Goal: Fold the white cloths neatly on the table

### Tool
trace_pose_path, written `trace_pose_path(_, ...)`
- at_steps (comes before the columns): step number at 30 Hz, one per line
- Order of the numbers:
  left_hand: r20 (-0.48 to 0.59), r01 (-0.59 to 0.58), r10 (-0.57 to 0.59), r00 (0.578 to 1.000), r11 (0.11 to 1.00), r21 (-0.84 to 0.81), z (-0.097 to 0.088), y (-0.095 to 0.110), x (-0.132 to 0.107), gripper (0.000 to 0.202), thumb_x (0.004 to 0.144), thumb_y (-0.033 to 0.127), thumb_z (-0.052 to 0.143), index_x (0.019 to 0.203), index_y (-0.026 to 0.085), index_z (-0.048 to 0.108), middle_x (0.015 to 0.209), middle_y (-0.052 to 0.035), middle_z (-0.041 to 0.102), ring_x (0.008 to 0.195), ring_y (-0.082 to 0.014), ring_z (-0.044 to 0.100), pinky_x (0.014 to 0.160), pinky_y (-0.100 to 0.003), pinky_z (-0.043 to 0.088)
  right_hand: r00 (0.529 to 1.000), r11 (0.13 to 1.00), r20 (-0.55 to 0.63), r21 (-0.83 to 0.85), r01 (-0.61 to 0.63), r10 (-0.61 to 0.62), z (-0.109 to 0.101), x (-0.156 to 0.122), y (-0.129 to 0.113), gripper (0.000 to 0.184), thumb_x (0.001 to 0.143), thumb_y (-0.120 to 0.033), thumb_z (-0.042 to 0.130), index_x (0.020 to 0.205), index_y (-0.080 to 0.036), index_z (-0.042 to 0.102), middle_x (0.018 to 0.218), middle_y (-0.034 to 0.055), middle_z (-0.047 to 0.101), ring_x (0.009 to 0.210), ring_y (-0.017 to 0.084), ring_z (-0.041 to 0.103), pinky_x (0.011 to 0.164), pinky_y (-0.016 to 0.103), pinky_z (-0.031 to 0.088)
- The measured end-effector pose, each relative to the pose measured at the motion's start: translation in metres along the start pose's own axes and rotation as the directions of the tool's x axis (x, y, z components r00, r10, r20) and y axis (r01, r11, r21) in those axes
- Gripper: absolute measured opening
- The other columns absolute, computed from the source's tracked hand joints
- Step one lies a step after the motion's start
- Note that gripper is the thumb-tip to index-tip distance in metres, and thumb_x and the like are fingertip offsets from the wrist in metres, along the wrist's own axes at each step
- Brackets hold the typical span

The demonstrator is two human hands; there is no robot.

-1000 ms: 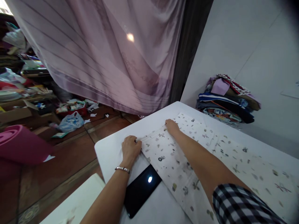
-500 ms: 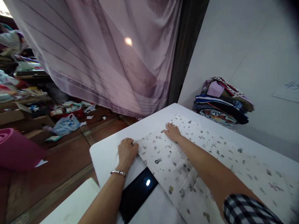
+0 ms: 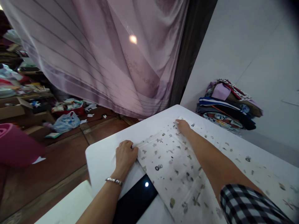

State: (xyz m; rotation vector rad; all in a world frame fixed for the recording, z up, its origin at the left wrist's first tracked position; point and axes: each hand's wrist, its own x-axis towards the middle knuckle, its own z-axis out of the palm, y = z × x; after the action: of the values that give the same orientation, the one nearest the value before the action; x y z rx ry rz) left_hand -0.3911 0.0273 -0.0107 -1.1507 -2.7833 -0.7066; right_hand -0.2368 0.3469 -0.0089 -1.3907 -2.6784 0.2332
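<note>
A white cloth (image 3: 167,161) printed with small leaves and figures lies spread over a white table (image 3: 105,146). My left hand (image 3: 126,154), with a bracelet at the wrist, is closed on the near left corner of this cloth, its fingers curled. Farther off, my right hand (image 3: 183,127) holds the cloth's far edge near the corner, fingers drawn together; its fingertips are partly hidden. Between my left forearm and the cloth lies a black phone (image 3: 136,200), its screen reflecting a light, close beside the cloth's edge.
Folded clothes (image 3: 227,104) are stacked by the white wall at the table's right side. A purple curtain (image 3: 121,62) hangs behind the table. On the floor to the left are a rolled pink mat (image 3: 18,144), a plastic bag (image 3: 66,122) and cardboard boxes (image 3: 12,110).
My right hand has slid away from me along the cloth to its far edge, and its fingers have drawn together. The left hand stays at its corner. The view has shifted slightly.
</note>
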Motion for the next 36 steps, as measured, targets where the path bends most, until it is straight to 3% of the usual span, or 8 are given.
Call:
trace_pose_path(4,0.0,0.001,-0.001,1.0,1.0,0.013,0.0,-0.001,0.0,0.017,0.073,0.023,0.046,0.079,0.018,0.061,0.1,-0.0085,0.063,0.101,-0.0263,0.052,0.08,-0.036,0.037,0.999,0.997,0.039,-0.073,0.027,-0.025,0.001,0.012,-0.008,0.035,0.084,-0.015,0.045,0.115,-0.022,0.061,0.11,0.0137,0.063,0.101,0.027,0.059,0.082,0.036,0.044)
trace_pose_path(10,0.015,0.014,-0.014,1.0,1.0,0.003,-0.001,0.0,-0.001,0.017,0.073,0.023,0.046,0.078,0.018,0.061,0.103,-0.0084,0.062,0.103,-0.0264,0.051,0.081,-0.036,0.037,0.999,0.993,0.027,-0.106,0.048,-0.046,0.001,0.016,-0.011,0.031,0.083,-0.012,0.045,0.11,-0.02,0.058,0.103,0.0138,0.064,0.096,0.025,0.059,0.078,0.033,0.043)
trace_pose_path(17,0.004,0.005,-0.005,1.0,1.0,0.002,0.001,-0.002,0.0,0.016,0.074,0.023,0.045,0.079,0.018,0.06,0.1,-0.008,0.063,0.101,-0.0255,0.051,0.082,-0.036,0.036,0.995,1.0,-0.095,0.004,0.024,-0.024,0.016,0.019,-0.02,0.035,0.09,-0.018,0.036,0.121,-0.014,0.051,0.116,0.0157,0.058,0.109,0.025,0.052,0.09,0.035,0.039)
trace_pose_path(23,-0.002,-0.041,0.041,0.999,0.999,0.016,-0.002,-0.002,-0.001,0.018,0.075,0.023,0.042,0.079,0.018,0.06,0.096,-0.0069,0.062,0.097,-0.024,0.051,0.08,-0.036,0.037,0.991,0.982,-0.019,0.134,0.133,-0.132,0.018,-0.002,-0.02,0.049,0.091,-0.033,0.041,0.136,-0.014,0.039,0.137,0.0104,0.045,0.122,0.02,0.044,0.102,0.031,0.032)
trace_pose_path(26,-0.004,-0.055,0.055,0.998,0.998,0.008,0.0,-0.005,0.001,0.019,0.075,0.024,0.043,0.08,0.017,0.06,0.097,-0.007,0.061,0.096,-0.0242,0.051,0.08,-0.036,0.038,0.987,0.974,0.019,0.168,0.155,-0.16,0.019,-0.035,-0.018,0.053,0.09,-0.037,0.041,0.138,-0.017,0.037,0.142,0.0085,0.038,0.128,0.021,0.038,0.106,0.034,0.029)
trace_pose_path(29,-0.008,-0.066,0.066,0.998,0.998,0.017,0.003,-0.007,0.002,0.021,0.076,0.026,0.042,0.08,0.017,0.06,0.098,-0.0081,0.061,0.096,-0.0254,0.05,0.081,-0.037,0.038,0.975,0.957,0.062,0.215,0.196,-0.214,0.02,-0.089,-0.016,0.054,0.09,-0.04,0.039,0.14,-0.02,0.035,0.145,0.0079,0.033,0.134,0.024,0.029,0.109,0.044,0.022)
trace_pose_path(32,0.0,-0.079,0.079,0.997,0.997,0.024,0.003,-0.008,0.002,0.023,0.077,0.027,0.041,0.082,0.016,0.061,0.099,-0.0093,0.061,0.098,-0.0266,0.05,0.081,-0.038,0.038,0.939,0.922,0.116,0.259,0.287,-0.324,0.016,-0.17,-0.011,0.054,0.092,-0.046,0.034,0.14,-0.023,0.034,0.148,0.0063,0.025,0.137,0.025,0.02,0.111,0.049,0.015)
trace_pose_path(36,0.002,-0.105,0.105,0.994,0.993,0.054,0.001,-0.007,0.004,0.025,0.077,0.028,0.04,0.082,0.014,0.061,0.1,-0.0119,0.061,0.097,-0.0285,0.051,0.078,-0.039,0.039,0.916,0.909,0.137,0.248,0.337,-0.377,0.007,-0.298,0.0,0.05,0.094,-0.042,0.033,0.142,-0.029,0.027,0.15,0.0013,0.018,0.138,0.023,0.017,0.112,0.045,0.016)
